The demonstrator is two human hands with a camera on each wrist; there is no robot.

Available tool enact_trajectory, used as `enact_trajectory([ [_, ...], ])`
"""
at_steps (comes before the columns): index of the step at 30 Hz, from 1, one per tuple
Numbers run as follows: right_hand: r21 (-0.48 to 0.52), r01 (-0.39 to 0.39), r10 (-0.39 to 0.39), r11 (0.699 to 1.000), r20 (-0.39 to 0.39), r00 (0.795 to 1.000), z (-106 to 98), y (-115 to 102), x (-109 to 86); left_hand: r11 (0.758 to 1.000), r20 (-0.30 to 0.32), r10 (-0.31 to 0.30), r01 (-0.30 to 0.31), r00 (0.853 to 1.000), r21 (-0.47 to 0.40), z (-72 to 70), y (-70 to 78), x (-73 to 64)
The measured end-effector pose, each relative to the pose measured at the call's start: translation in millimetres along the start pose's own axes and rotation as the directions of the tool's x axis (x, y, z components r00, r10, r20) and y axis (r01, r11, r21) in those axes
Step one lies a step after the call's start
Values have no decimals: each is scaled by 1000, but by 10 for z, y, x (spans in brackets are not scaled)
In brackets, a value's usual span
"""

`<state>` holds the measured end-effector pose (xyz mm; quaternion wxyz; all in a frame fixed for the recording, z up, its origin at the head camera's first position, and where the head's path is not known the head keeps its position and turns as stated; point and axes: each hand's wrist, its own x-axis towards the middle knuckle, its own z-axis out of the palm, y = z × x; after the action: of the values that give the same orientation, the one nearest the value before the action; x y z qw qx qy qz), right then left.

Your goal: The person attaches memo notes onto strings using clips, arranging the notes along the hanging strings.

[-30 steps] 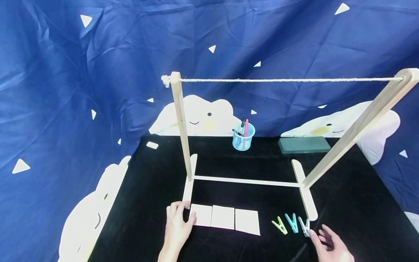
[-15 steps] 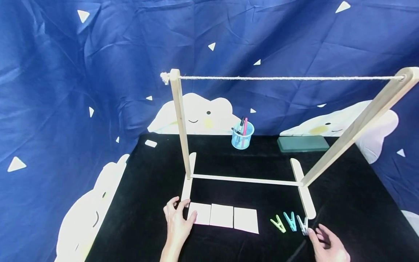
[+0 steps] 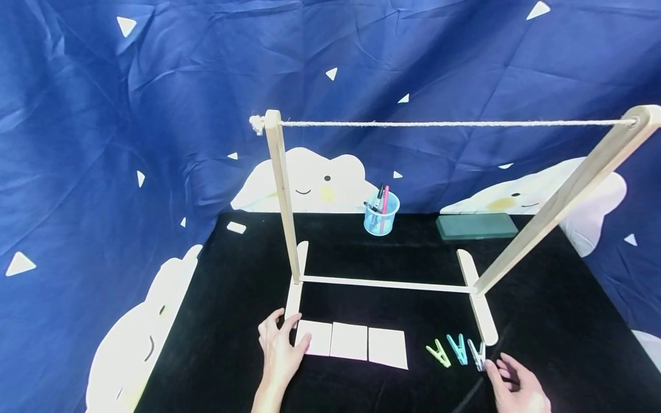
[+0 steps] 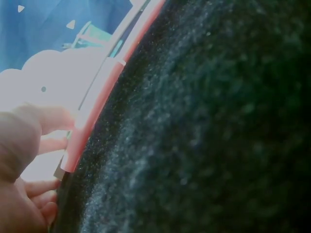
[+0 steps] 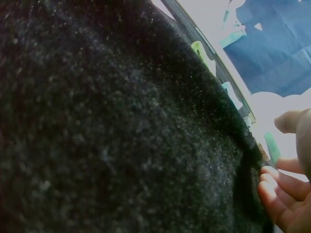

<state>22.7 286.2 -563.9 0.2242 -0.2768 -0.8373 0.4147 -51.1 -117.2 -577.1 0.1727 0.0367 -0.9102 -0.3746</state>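
Observation:
Three pale pinkish-white paper squares lie in a row on the black cloth: a left one (image 3: 317,337), a middle one (image 3: 349,341) and a right one (image 3: 387,347). My left hand (image 3: 279,350) rests at the left square, thumb on its edge and fingers spread towards its upper corner. To the right lie a yellow-green clothespin (image 3: 444,360), a blue clothespin (image 3: 462,358) and a whitish clothespin (image 3: 478,362). My right hand (image 3: 518,384) lies beside the whitish one, its thumb tip close to it and the other fingers loosely bent, gripping nothing.
A wooden stand (image 3: 282,195) rises behind the squares, with a rope (image 3: 413,124) strung across its top. Farther back are a blue mesh pen cup (image 3: 381,222), a dark green case (image 3: 476,227) and a small white block (image 3: 236,228). A blue curtain (image 3: 206,86) hangs behind.
The head view has shifted slightly. My left hand's fingers have spread a little at the left square; the squares, the clothespins and my right hand otherwise stay put.

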Motion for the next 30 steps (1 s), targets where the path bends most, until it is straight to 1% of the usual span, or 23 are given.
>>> enact_trajectory([
  [5, -34, 10, -9, 999, 37, 999, -11, 28, 31, 999, 80, -16, 12, 997, 50, 8, -15, 30],
  [8, -68, 6, -1, 998, 71, 997, -31, 37, 57, 997, 106, -22, 14, 994, 74, 19, -27, 41],
  [11, -116, 11, 1, 993, 98, 995, -39, 36, 77, 996, 110, -11, 0, 994, 94, 21, -38, 44],
  [14, -158, 18, -1, 987, 104, 995, -30, 32, 83, 993, 110, 9, -23, 994, 119, 17, -42, 47],
  [16, -165, 28, -11, 986, 101, 995, -20, 32, 82, 990, 105, 26, -41, 994, 137, 14, -43, 53],
  [20, -150, 35, -21, 988, 93, 995, -5, 38, 76, 987, 104, 41, -57, 994, 152, 8, -38, 74],
  [26, -149, 70, -53, 986, 114, 992, 4, 54, 88, 987, 128, 8, -28, 992, 156, -5, -33, 95],
  [30, -162, 119, -97, 980, 139, 986, 8, 68, 106, 989, 132, -5, -14, 991, 148, -13, -28, 100],
])
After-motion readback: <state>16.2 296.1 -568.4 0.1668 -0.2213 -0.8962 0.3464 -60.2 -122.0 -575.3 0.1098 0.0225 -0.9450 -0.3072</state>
